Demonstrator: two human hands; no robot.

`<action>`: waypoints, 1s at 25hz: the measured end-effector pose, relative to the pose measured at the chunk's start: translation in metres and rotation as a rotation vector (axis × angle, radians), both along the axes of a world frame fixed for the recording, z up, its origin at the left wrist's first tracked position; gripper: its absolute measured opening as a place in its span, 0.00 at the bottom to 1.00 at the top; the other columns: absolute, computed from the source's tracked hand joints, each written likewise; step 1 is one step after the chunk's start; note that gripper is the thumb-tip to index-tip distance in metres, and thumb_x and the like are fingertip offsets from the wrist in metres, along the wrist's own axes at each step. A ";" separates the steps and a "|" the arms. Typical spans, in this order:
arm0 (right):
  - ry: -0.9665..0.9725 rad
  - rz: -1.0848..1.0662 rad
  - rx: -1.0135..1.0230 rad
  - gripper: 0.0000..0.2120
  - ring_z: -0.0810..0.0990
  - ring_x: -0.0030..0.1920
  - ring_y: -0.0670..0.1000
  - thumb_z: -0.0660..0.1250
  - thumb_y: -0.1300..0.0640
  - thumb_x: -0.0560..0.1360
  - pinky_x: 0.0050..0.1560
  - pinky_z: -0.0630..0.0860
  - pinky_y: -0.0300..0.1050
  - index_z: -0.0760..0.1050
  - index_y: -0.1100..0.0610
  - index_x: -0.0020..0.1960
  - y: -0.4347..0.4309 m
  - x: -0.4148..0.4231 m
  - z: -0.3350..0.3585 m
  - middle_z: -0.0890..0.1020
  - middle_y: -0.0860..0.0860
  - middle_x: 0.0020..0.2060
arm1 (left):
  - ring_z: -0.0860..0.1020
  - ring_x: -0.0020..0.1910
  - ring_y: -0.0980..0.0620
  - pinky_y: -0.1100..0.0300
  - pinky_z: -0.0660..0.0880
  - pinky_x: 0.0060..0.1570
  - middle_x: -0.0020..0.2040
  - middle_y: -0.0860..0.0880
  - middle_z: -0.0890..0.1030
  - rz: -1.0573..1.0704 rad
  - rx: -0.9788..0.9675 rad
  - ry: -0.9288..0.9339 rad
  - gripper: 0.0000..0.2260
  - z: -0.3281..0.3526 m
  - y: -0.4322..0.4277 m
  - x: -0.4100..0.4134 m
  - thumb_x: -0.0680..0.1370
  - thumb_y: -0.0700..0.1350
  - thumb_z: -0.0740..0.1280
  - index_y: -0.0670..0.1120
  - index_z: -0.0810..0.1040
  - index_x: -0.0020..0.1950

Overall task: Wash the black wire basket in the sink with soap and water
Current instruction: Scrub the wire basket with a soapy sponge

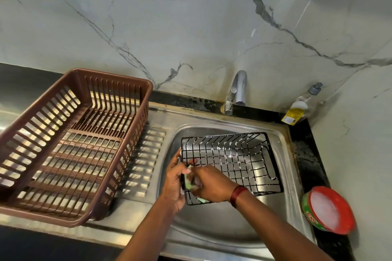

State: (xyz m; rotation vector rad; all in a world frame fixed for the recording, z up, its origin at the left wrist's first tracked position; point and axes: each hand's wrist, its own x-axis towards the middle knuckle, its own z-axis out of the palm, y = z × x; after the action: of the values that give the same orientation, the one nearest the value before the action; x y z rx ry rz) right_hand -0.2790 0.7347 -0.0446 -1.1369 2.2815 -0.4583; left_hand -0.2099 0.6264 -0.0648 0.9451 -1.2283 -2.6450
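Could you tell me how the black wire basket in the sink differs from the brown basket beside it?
The black wire basket is thin metal grid, smaller, and flecked with soap foam; the brown basket is slatted plastic, larger, with no foam showing. The wire one sits in the sink, gripped by the left hand and scrubbed by the right hand; the brown one rests untouched on the draining board. Both are rectangular, open-topped and empty.

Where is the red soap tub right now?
In the head view, the red soap tub sits on the dark counter at the sink's right edge, right of the black wire basket.
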 end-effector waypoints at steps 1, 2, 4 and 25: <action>-0.008 0.052 0.029 0.11 0.80 0.46 0.53 0.68 0.61 0.72 0.47 0.76 0.46 0.77 0.54 0.54 0.004 -0.002 0.002 0.82 0.52 0.46 | 0.80 0.43 0.43 0.54 0.78 0.38 0.47 0.40 0.83 -0.013 0.010 -0.001 0.37 -0.002 -0.001 0.000 0.57 0.42 0.69 0.50 0.77 0.68; -0.008 0.113 0.059 0.12 0.80 0.48 0.52 0.68 0.62 0.73 0.50 0.76 0.46 0.79 0.54 0.55 0.007 -0.005 0.003 0.83 0.51 0.48 | 0.81 0.48 0.41 0.51 0.78 0.43 0.51 0.40 0.84 -0.021 0.009 -0.013 0.37 -0.005 -0.002 -0.001 0.58 0.40 0.68 0.50 0.77 0.69; -0.013 0.239 0.111 0.14 0.80 0.51 0.49 0.67 0.63 0.73 0.52 0.76 0.45 0.80 0.52 0.56 0.012 -0.011 0.006 0.83 0.48 0.53 | 0.82 0.54 0.41 0.46 0.78 0.50 0.54 0.41 0.85 -0.037 -0.017 -0.031 0.38 -0.009 -0.002 -0.001 0.60 0.39 0.67 0.50 0.75 0.72; 0.428 -0.043 0.344 0.17 0.78 0.48 0.48 0.58 0.62 0.74 0.47 0.76 0.41 0.76 0.52 0.60 0.104 -0.040 0.021 0.79 0.49 0.55 | 0.82 0.55 0.42 0.41 0.78 0.56 0.57 0.40 0.84 -0.008 -0.011 -0.021 0.35 -0.007 -0.016 0.000 0.59 0.42 0.67 0.54 0.76 0.67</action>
State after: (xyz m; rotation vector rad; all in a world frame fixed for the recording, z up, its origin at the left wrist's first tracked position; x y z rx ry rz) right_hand -0.3189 0.8391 -0.0236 -1.0857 2.6165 0.1825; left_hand -0.2094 0.6102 -0.0720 0.9707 -1.2531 -2.6382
